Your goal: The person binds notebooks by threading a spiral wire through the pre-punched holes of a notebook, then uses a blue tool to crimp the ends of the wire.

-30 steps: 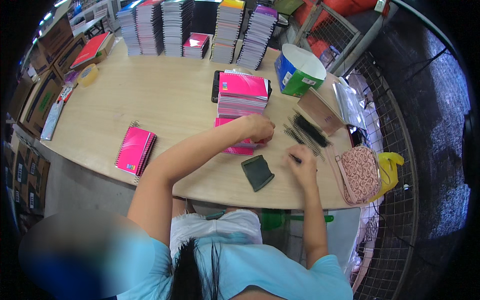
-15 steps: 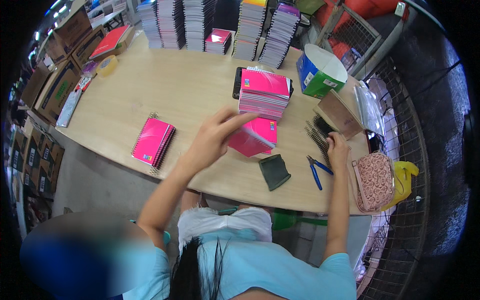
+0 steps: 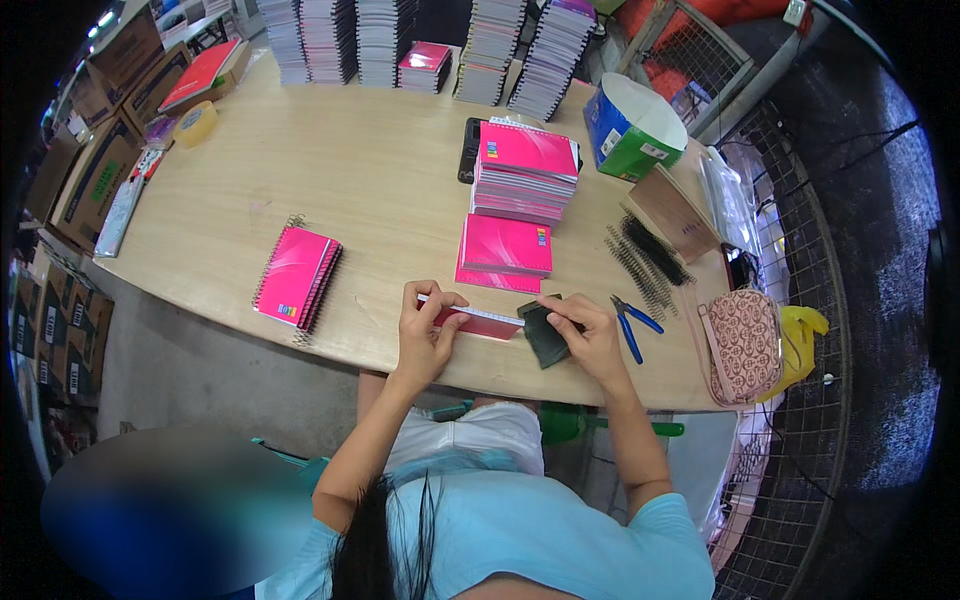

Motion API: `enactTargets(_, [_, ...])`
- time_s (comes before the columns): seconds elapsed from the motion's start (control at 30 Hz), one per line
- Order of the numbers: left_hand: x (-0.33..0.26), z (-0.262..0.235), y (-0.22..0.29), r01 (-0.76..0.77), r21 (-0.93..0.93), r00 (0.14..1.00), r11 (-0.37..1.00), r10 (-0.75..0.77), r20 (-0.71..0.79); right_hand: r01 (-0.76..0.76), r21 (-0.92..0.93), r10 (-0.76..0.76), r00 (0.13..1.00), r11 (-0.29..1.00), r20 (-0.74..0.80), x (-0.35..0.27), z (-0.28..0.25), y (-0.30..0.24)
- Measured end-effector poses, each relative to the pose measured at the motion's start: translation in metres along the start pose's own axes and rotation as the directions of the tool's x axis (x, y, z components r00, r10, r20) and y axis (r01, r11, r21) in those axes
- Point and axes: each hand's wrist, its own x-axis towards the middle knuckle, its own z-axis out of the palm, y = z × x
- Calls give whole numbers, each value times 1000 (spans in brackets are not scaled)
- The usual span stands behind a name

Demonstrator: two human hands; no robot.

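Pink booklet (image 3: 488, 325) gripped at lower centre

Glossy pink cover, pale page edges: it's slim and tilted above the table (image 3: 380, 200), with the left hand (image 3: 430, 328) clamped on its left end. The right hand (image 3: 588, 335) is near the other end; I cannot tell whether its fingertips hold anything. One blue-and-green box (image 3: 628, 150) stands open-topped at upper right, contents unclear. I count five tall notebook stacks (image 3: 385, 45) along the top and one pair of blue-handled pliers (image 3: 630, 338) right of centre.
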Motion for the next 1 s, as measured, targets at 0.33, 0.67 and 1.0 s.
enactTargets(0.33, [-3,-1,1,-15,-16,1000,1000,15,1,52,45,-53,998,998,28,0,8,0])
enactTargets(0.67, [-6,2,3,9,-2,1000,1000,-9,-29,28,96,-50,971,995,234,-2,1,-3])
enactTargets(1.0, [-8,5,5,32,-57,999,998,-33,-18,149,-195,-118,979,969,166,-8,10,-17])
